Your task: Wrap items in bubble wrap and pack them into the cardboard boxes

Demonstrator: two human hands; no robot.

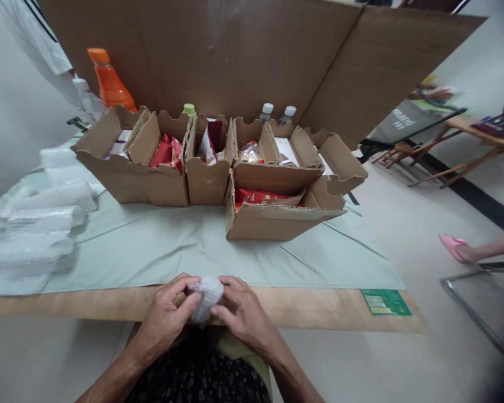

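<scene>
- At the centre, I have the bubble-wrap bundle (208, 295) held between both hands, over the near wooden edge of the bench (319, 309); I cannot tell whether it touches the wood or what, if anything, is inside.
- My left grip (168, 307) pinches the bundle's left side between thumb and fingers.
- My right grip (244, 309) grasps the other side, thumb low and fingers curled over the top.
- For good handling, I would let the left grip steady the bundle while the right thumb smooths the film, with light, even pressure: a hard squeeze could pop the bubbles, and a loose pinch could let the film spring open. Working low over the bench edge seems sensible, though a little farther in would guard better against a drop.
- Just beyond the grip lies the pale green cloth (168, 246), creased.
- Ahead and slightly right of the grip stands the front cardboard box (277, 224), with red packets (262, 197) inside.
- Behind that, a row of cardboard boxes (151, 184) runs across, apart from the grip.
- Left of the grip and farther out, clear bubble-wrap rolls (46, 218) lie piled.
- Well right of the grip, a green card (386, 302) lies flat by the edge.
- Farthest ahead, an orange bottle (112, 84) leans left before a tall cardboard panel (235, 50).
</scene>
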